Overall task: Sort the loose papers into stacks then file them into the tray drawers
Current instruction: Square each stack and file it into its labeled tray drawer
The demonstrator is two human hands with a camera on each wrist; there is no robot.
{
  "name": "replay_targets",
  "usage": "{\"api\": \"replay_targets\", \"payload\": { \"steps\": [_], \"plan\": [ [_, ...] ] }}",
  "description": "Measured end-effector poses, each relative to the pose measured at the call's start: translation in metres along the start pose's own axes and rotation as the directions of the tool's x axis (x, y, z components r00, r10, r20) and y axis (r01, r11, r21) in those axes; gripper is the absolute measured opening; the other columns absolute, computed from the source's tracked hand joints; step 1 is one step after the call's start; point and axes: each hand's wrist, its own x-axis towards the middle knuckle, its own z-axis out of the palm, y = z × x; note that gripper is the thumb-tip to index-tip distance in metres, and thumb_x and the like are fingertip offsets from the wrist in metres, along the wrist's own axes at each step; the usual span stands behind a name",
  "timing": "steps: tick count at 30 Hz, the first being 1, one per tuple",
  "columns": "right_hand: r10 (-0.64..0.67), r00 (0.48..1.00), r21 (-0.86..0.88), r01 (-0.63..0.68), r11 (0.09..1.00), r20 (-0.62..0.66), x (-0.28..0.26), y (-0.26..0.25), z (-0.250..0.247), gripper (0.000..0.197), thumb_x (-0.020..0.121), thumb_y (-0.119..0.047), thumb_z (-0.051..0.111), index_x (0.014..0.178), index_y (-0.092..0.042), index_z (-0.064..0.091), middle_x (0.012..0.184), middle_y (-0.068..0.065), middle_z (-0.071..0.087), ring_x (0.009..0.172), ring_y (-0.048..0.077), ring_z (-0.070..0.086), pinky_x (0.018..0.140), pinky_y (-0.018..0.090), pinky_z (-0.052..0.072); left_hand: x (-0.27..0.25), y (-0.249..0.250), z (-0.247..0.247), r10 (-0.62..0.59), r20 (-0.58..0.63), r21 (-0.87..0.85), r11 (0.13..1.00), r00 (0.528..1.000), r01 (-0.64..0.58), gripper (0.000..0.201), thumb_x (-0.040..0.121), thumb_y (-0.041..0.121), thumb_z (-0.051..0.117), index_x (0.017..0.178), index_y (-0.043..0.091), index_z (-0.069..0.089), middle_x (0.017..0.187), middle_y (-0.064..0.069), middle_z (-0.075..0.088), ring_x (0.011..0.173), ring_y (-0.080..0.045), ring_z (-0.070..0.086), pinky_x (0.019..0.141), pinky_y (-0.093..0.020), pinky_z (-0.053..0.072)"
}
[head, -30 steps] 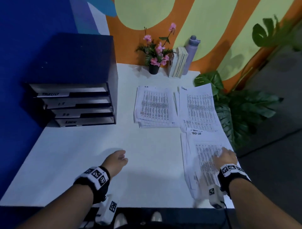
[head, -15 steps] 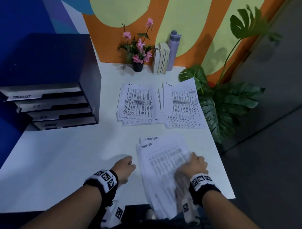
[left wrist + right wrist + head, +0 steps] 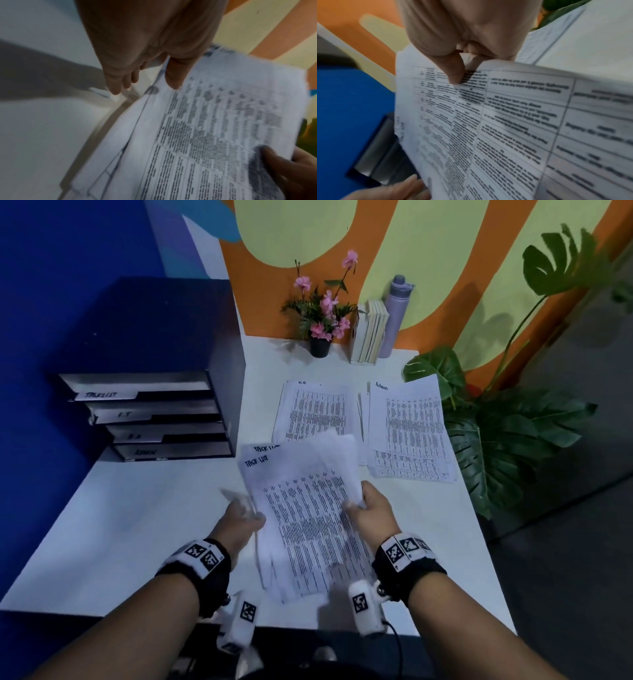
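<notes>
A stack of printed sheets headed "Task list" [image 3: 308, 518] is held tilted above the middle of the white table [image 3: 144, 529]. My right hand [image 3: 356, 503] pinches its right edge, thumb [image 3: 453, 70] on top. My left hand [image 3: 255, 517] pinches the left edge, thumb [image 3: 173, 75] on the top sheet and fingers [image 3: 118, 83] below. The sheets [image 3: 214, 128] are fanned and uneven. An "HR" stack [image 3: 315, 409] and an "Admin" stack [image 3: 407, 422] lie flat further back. The dark tray drawer unit [image 3: 154, 412] stands at the left, its drawers labelled Task list, IT, HR and Admin.
A small pot of pink flowers [image 3: 320, 320], upright books [image 3: 371, 332] and a lilac bottle [image 3: 395, 313] stand at the back wall. A large leafy plant [image 3: 496, 446] crowds the table's right edge. The blue wall is behind the drawers.
My right hand slid the task list stack from the right edge to the middle and lifted it. My left hand left the tabletop and took the stack's left edge.
</notes>
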Motion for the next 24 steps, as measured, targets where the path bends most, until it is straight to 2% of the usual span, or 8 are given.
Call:
{"api": "replay_targets", "payload": {
  "steps": [3, 5, 9, 11, 14, 16, 21, 24],
  "plan": [
    [-0.103, 0.994, 0.204, 0.096, 0.974, 0.021, 0.004, -0.037, 0.003, 0.026, 0.089, -0.011, 0.058, 0.115, -0.016, 0.058, 0.111, 0.004, 0.07, 0.101, 0.021, 0.066, 0.088, 0.037, 0.055, -0.011, 0.038, -0.02, 0.217, -0.031, -0.183, 0.958, 0.976, -0.219, 0.066, 0.078, 0.016, 0.075, 0.136, 0.016, 0.044, 0.135, -0.009, 0.058, 0.121, -0.025, 0.058, 0.103, -0.044, 0.045],
    [-0.179, 0.984, 0.271, 0.17, 0.947, 0.008, 0.003, -0.057, 0.007, 0.031, 0.089, -0.012, 0.059, 0.119, -0.02, 0.057, 0.119, 0.002, 0.068, 0.112, 0.02, 0.063, 0.097, 0.039, 0.051, -0.025, 0.066, -0.028, 0.345, -0.12, -0.215, 0.906, 0.931, -0.364, 0.046, 0.082, 0.008, 0.071, 0.123, 0.011, 0.051, 0.121, -0.01, 0.066, 0.111, -0.023, 0.063, 0.094, -0.037, 0.051],
    [-0.261, 0.964, 0.349, 0.262, 0.9, -0.049, -0.001, -0.079, 0.016, 0.037, 0.09, -0.001, 0.059, 0.106, -0.034, 0.059, 0.104, -0.01, 0.072, 0.1, 0.008, 0.066, 0.093, 0.029, 0.051, -0.049, 0.098, -0.041, 0.518, -0.176, -0.283, 0.788, 0.837, -0.547, 0.041, 0.087, 0.002, 0.058, 0.127, 0.009, 0.052, 0.124, -0.01, 0.066, 0.116, -0.022, 0.061, 0.098, -0.034, 0.048],
    [-0.266, 0.962, 0.373, 0.268, 0.888, -0.057, -0.004, -0.079, 0.023, 0.045, 0.087, 0.002, 0.06, 0.111, -0.036, 0.056, 0.104, -0.01, 0.071, 0.1, 0.008, 0.066, 0.091, 0.027, 0.052, -0.058, 0.098, -0.043, 0.532, -0.21, -0.29, 0.767, 0.82, -0.572, 0.044, 0.082, 0.005, 0.058, 0.126, 0.011, 0.052, 0.121, -0.008, 0.067, 0.113, -0.017, 0.062, 0.096, -0.03, 0.048],
    [-0.267, 0.961, 0.382, 0.274, 0.883, -0.072, -0.007, -0.077, 0.03, 0.053, 0.083, 0.009, 0.061, 0.107, -0.037, 0.052, 0.096, -0.006, 0.063, 0.078, 0.0, 0.061, 0.073, 0.022, 0.052, -0.062, 0.089, -0.042, 0.524, -0.249, -0.278, 0.767, 0.814, -0.579, 0.039, 0.079, 0.0, 0.059, 0.115, 0.01, 0.052, 0.089, 0.004, 0.069, 0.082, 0.001, 0.065, 0.074, -0.009, 0.049],
    [-0.268, 0.96, 0.383, 0.28, 0.88, -0.085, -0.009, -0.08, 0.035, 0.057, 0.08, 0.015, 0.058, 0.101, -0.038, 0.052, 0.092, -0.004, 0.056, 0.071, 0.001, 0.055, 0.067, 0.024, 0.049, -0.06, 0.084, -0.043, 0.517, -0.272, -0.256, 0.774, 0.812, -0.579, 0.031, 0.084, -0.009, 0.055, 0.105, 0.014, 0.053, 0.07, 0.015, 0.064, 0.064, 0.006, 0.06, 0.063, -0.005, 0.046],
    [-0.24, 0.967, 0.429, 0.252, 0.868, -0.084, -0.006, -0.086, 0.041, 0.057, 0.07, 0.023, 0.053, 0.094, -0.029, 0.058, 0.092, -0.005, 0.058, 0.071, 0.001, 0.056, 0.064, 0.023, 0.048, -0.051, 0.08, -0.048, 0.494, -0.274, -0.242, 0.795, 0.825, -0.556, 0.038, 0.079, -0.015, 0.052, 0.097, 0.018, 0.055, 0.079, 0.013, 0.069, 0.076, -0.002, 0.065, 0.074, -0.018, 0.051],
    [-0.151, 0.985, 0.386, 0.172, 0.906, -0.083, 0.0, -0.081, 0.045, 0.035, 0.062, 0.006, 0.059, 0.087, -0.019, 0.058, 0.082, 0.001, 0.057, 0.073, 0.014, 0.053, 0.063, 0.028, 0.044, -0.041, 0.07, -0.046, 0.444, -0.207, -0.199, 0.854, 0.872, -0.481, 0.054, 0.076, -0.004, 0.058, 0.126, 0.016, 0.05, 0.113, -0.001, 0.068, 0.106, -0.013, 0.064, 0.098, -0.034, 0.049]
  ]
}}
